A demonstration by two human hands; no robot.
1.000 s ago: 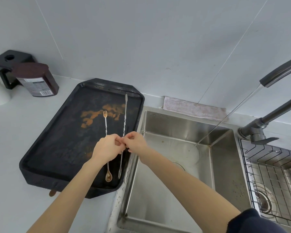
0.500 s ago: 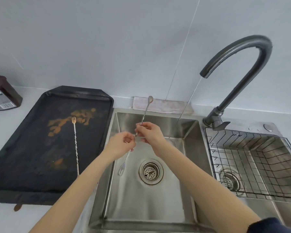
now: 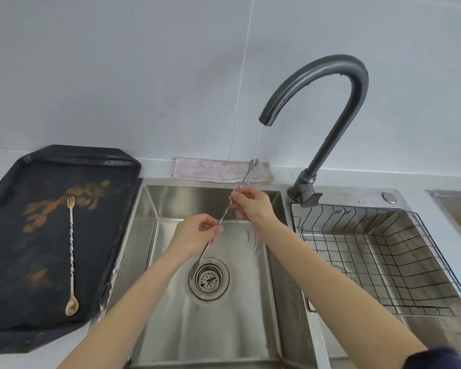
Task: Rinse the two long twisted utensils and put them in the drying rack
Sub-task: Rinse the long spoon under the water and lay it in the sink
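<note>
Since the earlier frame the held twisted utensil (image 3: pixel 225 214) had been carried further over the sink (image 3: pixel 250 328), its spoon end raised into the faucet (image 3: pixel 328 83) stream. Left hand (image 3: pixel 194 235) and right hand (image 3: pixel 253 206) were each pinched on its shaft; axis ran diagonally, fork end low toward the drain (image 3: pixel 209 279). Judged light, stiff and slippery wet, best gripped mid-shaft on the twist; the second utensil (image 3: pixel 71 251) lay left of the sink on the tray (image 3: pixel 112 209).

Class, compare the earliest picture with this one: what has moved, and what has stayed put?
Both hands, left hand and right hand, lifted one twisted utensil off the black tray to the sink, under the faucet stream. The other utensil stayed on the tray.
</note>
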